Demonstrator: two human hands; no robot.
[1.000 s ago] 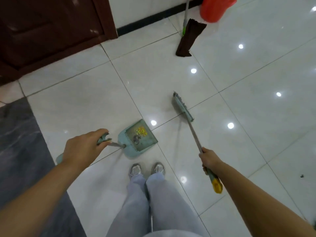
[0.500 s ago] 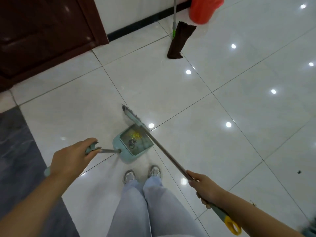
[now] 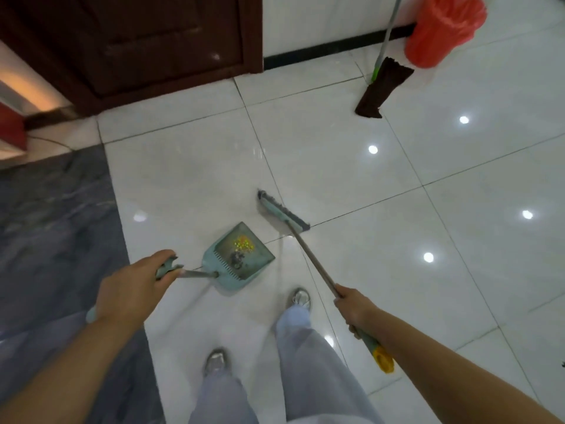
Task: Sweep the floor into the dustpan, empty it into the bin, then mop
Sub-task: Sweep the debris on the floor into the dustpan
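Head view, looking forward and down. A long-handled dustpan (image 3: 241,255) is held by its pale green handle in the left hand (image 3: 134,286), whose fingers are curled round the grip; the pan is tilted, and whether its edge touches the white tiled floor (image 3: 397,255) cannot be told. Inside the pan, a small heap of yellow and orange scraps (image 3: 244,243) is seen toward the far side, with a darker clump of dirt (image 3: 237,257) just beside it, nearer the toothed comb edge. A broom (image 3: 282,216) is gripped in the right hand (image 3: 354,307), the fingers being wrapped round the metal shaft just above the green grip and its yellow end cap (image 3: 383,359). The broom head is placed beyond and to the right of the pan's open mouth, apart from it, near a tile joint. Two feet in light shoes and grey trouser legs (image 3: 308,362) are visible between the arms, the right foot set further forward than the left. At upper right, a bin lined with a red bag (image 3: 443,29) is set by the wall, and a mop (image 3: 380,90) with a dark brown cloth head is leant just beside it. A dark wooden door (image 3: 137,41) is shown at upper left, and a grey marbled floor strip (image 3: 52,224) runs along the left edge.
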